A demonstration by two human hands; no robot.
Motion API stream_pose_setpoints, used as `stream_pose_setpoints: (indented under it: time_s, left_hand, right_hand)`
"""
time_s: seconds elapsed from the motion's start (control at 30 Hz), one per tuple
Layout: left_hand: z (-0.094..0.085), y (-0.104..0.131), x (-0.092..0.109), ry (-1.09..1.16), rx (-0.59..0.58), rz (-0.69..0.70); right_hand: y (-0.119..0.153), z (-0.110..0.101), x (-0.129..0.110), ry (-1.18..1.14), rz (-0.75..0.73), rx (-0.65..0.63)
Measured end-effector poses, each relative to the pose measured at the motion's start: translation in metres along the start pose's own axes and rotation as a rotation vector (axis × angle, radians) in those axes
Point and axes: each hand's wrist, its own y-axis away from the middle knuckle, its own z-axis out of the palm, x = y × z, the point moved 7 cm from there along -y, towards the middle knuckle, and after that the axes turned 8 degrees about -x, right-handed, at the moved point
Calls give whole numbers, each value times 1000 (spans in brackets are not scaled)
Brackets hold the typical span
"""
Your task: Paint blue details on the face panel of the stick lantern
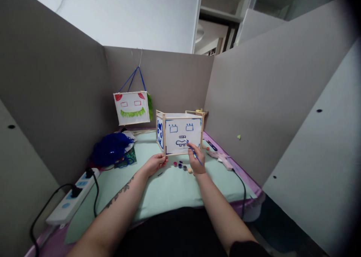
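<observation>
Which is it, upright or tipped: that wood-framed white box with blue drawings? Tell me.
Upright: the box has near-vertical corner posts, and its drawn face looks right way up.

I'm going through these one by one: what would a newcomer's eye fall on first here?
Probably the white-panelled, wood-framed box with a blue painted face, at the centre, its lower corner in the left hand while the right hand holds a thin blue paintbrush near the mouth. Next might come the white rectangular face with a green fringed mouth, hanging by blue cords behind to the left, above a deep-blue stringy heap.
</observation>
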Motion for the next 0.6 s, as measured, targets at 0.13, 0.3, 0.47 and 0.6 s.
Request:
stream_pose_setpoints:
  time_s: [0.13,0.3,0.47,0.6]
  left_hand:
    - [1,1,0,9,6,-6]
    - [3,2,2,17,9,-4]
    - [5,4,4,10,9,-2]
    - [6,4,5,4,4,1]
  right_hand:
    - [0,1,0,2,7,-19]
    - [0,1,-1,4,5,-20]
    - [1,-1,-2,3,-10,0]
    - [0,-1,-3,3,-16,-4]
